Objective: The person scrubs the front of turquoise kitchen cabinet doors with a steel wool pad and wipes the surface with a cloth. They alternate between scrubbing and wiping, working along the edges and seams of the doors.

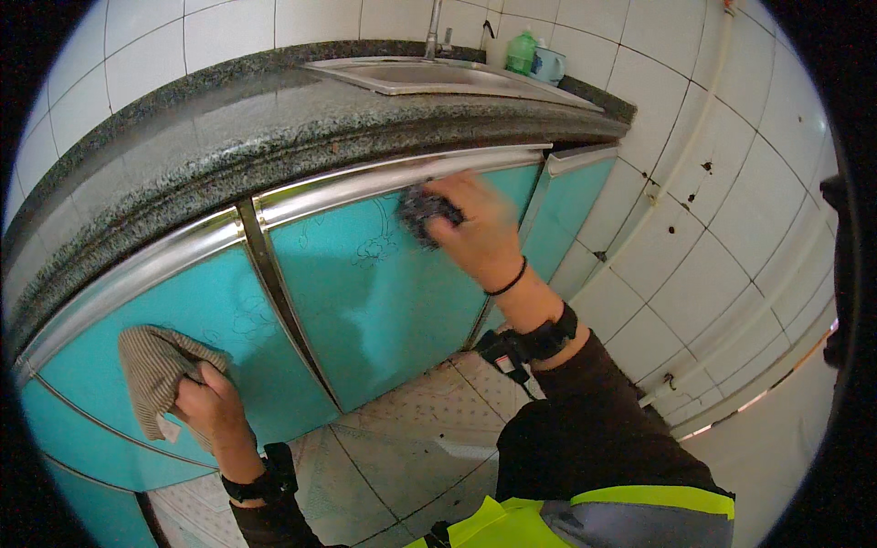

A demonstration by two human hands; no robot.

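Observation:
My right hand (473, 226) grips a dark scouring pad (426, 214) against the upper part of a turquoise cabinet door (384, 308), just below its metal handle strip (397, 179). Fine flower outlines decorate the door beside the pad, and the hand looks blurred. Lower on the left, my left hand (214, 405) is closed around a brown ribbed cloth (152, 370) with a white tag. That cloth hangs in front of another turquoise door (185, 294). Each wrist carries a black strap with a device.
Above the doors runs a granite countertop (260, 123) with a steel sink (438, 75) and faucet (433, 31). A green bottle (521, 53) and a light blue mug (548, 65) stand behind the sink. Pipes (685, 154) cross the tiled wall at right. Tiled floor (411, 472) lies below.

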